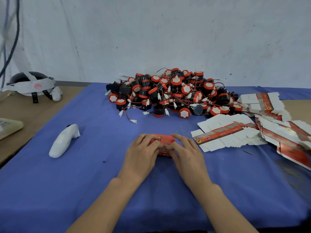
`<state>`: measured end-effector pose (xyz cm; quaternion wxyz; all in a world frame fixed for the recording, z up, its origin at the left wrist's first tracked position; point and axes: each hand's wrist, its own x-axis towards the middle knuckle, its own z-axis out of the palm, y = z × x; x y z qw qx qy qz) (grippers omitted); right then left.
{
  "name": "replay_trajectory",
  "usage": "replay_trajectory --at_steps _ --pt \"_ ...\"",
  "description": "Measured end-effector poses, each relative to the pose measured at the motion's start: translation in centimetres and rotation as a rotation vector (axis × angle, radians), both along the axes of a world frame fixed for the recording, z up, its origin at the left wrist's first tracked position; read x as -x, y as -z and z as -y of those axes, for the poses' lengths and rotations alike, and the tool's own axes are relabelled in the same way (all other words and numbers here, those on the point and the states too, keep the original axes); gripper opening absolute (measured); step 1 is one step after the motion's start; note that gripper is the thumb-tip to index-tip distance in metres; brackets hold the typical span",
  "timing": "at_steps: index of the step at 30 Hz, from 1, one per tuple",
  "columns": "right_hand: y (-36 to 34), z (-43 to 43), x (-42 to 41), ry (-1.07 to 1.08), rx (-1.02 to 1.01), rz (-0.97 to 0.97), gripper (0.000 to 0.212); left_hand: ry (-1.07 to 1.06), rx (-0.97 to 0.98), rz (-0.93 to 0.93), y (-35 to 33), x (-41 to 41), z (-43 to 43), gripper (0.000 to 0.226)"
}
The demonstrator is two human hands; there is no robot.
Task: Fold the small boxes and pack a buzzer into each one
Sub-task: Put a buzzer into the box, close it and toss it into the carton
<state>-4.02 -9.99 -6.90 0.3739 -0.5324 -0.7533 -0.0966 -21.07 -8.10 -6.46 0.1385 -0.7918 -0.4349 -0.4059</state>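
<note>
L hand, R hand grip red box, buzzer pile well behind

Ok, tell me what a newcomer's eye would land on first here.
The pile of red-and-black buzzers at the back of the blue cloth grabs the eye first, with thin wires tangled through it. Next come the left hand and right hand, both gripping a small red box in the near middle. To the right, flat box blanks lie fanned out.
</note>
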Motion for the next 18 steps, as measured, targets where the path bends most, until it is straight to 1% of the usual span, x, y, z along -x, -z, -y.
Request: replay_trajectory --at_steps 3,5,8,11,13,16,18 --pt "0.2 -0.1 -0.1 -0.01 0.045 -0.021 0.013 0.006 0.043 0.02 0.2 -0.1 0.0 0.014" --pt "0.3 -0.3 -0.2 -0.03 0.062 -0.048 0.01 0.03 0.138 0.079 0.4 0.0 -0.1 0.01" --pt "0.6 -0.4 -0.4 -0.061 0.088 -0.108 0.009 0.042 0.367 0.135 1.0 0.3 -0.6 0.027" --pt "0.8 -0.6 -0.6 -0.066 0.138 -0.163 0.008 0.053 0.508 0.134 1.0 0.5 -0.9 0.038" --pt "0.9 -0.8 -0.7 -0.084 0.182 -0.177 0.012 0.103 0.563 0.191 0.8 0.6 -0.9 0.036" --pt "0.6 -0.7 -0.8 -0.138 0.239 -0.189 0.027 0.169 0.59 0.33 0.7 0.8 -0.9 0.027" --pt "0.4 -0.6 -0.8 -0.153 0.251 -0.196 0.027 0.208 0.608 0.42 0.5 1.0 -0.8 0.023"
